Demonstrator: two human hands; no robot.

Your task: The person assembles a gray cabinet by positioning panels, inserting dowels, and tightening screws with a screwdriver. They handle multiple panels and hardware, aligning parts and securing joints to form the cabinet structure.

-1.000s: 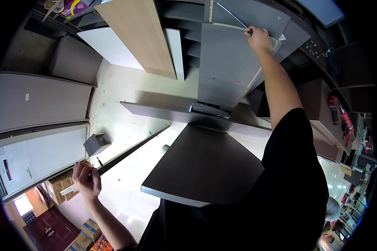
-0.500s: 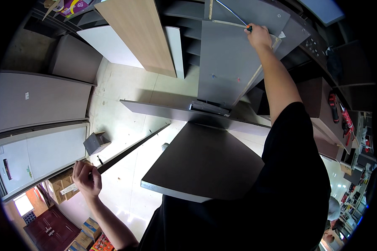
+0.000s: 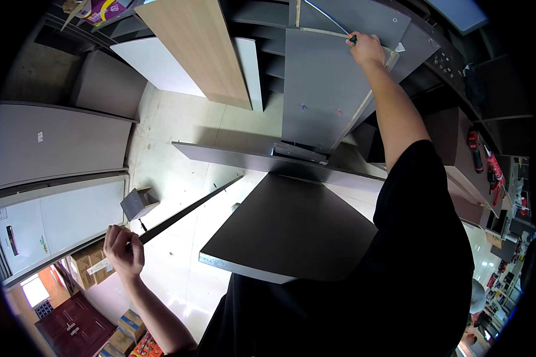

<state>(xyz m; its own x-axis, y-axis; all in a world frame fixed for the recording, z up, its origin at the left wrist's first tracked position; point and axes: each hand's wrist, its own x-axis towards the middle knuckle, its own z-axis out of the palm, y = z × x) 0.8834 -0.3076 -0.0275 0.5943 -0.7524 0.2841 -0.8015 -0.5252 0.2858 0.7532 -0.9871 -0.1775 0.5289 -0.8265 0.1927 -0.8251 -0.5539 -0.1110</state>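
My right hand (image 3: 368, 50) is closed around the orange and black handle of a long screwdriver (image 3: 327, 18); its thin shaft slants away to the upper left over a grey panel (image 3: 321, 77). At the lower left, my left hand (image 3: 124, 250) is curled round the near end of a dark narrow board (image 3: 187, 207), seen nearly edge-on. Small dark pegs stick out from that board. Between my arms and against my body sits a wide dark board (image 3: 289, 229) with a light edge. A long grey board (image 3: 226, 156) runs crosswise beyond it, with a metal slide (image 3: 299, 152) beside it.
A wood-coloured panel (image 3: 196, 53) and white panels lean at the back. A small dark block (image 3: 139, 203) rests on the floor. Red tools (image 3: 493, 169) lie on the cabinet at right. Cardboard boxes (image 3: 92, 265) stand at lower left. A person (image 3: 476, 297) shows partly at the lower right edge.
Almost nothing differs. My right hand and the screwdriver have shifted very slightly left and up; the left hand keeps its hold on the narrow board.
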